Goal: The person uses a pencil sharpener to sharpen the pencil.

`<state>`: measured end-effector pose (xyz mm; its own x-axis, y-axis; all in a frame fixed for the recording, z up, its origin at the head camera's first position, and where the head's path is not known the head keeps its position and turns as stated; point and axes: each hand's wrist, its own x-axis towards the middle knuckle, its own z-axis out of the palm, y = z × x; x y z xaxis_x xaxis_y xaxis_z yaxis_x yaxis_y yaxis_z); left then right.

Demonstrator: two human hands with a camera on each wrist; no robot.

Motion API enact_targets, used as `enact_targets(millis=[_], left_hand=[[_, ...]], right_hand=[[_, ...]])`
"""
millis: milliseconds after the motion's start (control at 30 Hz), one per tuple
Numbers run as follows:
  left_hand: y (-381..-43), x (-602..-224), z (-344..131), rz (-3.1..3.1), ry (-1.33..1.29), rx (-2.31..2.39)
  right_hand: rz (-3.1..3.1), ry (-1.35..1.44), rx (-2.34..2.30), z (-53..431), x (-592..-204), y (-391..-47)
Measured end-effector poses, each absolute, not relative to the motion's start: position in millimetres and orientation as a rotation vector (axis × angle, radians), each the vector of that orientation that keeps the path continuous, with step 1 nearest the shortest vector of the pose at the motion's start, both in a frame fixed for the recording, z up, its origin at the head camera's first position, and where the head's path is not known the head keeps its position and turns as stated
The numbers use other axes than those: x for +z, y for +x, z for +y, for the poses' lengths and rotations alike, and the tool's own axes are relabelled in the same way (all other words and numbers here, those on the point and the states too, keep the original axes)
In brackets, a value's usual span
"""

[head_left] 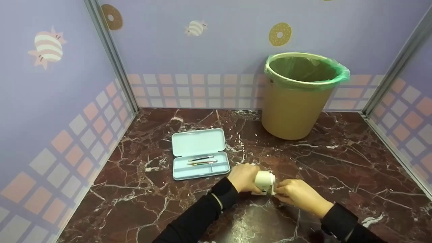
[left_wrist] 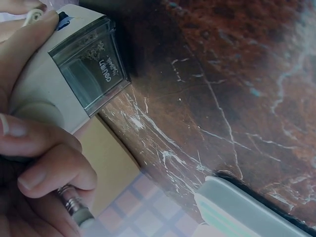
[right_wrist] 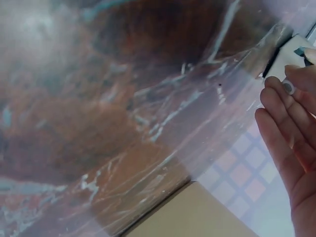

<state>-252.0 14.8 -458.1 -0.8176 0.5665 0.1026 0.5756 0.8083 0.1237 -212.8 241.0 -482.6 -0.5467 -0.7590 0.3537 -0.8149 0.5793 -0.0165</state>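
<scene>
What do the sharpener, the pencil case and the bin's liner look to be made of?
Sharpener: likely hard plastic; smooth, off-white body with a glossy see-through panel.
Pencil case: painted metal or plastic; its smooth pale-blue surface and thin rim leave both open.
Liner: probably thin plastic film, since it looks green, translucent and crinkled over the bin.

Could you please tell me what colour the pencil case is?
The pencil case is pale blue, clearest in the head view.

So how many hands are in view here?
2: the left hand grips the cream desktop pencil sharpener, and the right hand, on the other side, pinches its crank knob. No other hand shows.
</scene>
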Motion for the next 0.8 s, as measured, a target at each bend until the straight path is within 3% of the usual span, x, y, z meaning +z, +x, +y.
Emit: enact_targets(millis=[800], left_hand=[[-254.5, -455.3, 15.5, -2.968, -0.939, -0.223]], right_hand=[[-2.322, 1.366, 0.252, 240.3, -453.9, -201.8]])
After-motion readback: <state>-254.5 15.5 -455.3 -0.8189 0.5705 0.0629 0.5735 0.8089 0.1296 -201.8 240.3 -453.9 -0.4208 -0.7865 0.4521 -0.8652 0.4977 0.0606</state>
